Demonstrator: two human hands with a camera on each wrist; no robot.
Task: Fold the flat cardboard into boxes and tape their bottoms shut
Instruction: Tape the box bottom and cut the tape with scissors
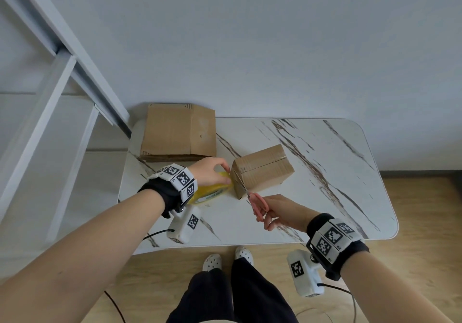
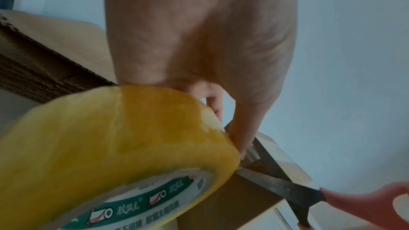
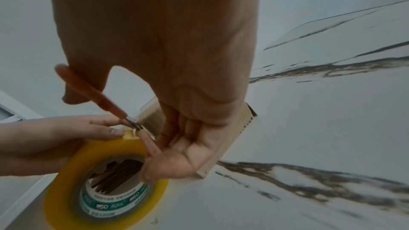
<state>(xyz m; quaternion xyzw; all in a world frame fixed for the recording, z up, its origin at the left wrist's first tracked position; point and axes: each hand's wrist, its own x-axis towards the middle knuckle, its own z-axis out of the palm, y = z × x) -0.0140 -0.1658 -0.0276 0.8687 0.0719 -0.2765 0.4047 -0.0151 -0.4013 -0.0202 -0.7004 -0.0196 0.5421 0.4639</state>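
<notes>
A small folded cardboard box (image 1: 262, 170) stands on the marble table (image 1: 325, 172), its flaps closed on top. My left hand (image 1: 212, 171) grips a yellow tape roll (image 1: 212, 191) just left of the box; the roll (image 2: 106, 155) fills the left wrist view. My right hand (image 1: 277, 212) holds pink-handled scissors (image 1: 255, 202), whose blades (image 2: 272, 179) stand apart at the box's near left corner, right at the roll. The right wrist view shows the roll (image 3: 104, 181), the scissors (image 3: 95, 93) and the box (image 3: 232, 132) behind my fingers.
A stack of flat cardboard sheets (image 1: 177, 132) lies at the table's back left, against the wall. A white slanted frame (image 1: 62, 55) rises to the left. The table's right half is bare marble. My feet (image 1: 227, 260) stand at its near edge.
</notes>
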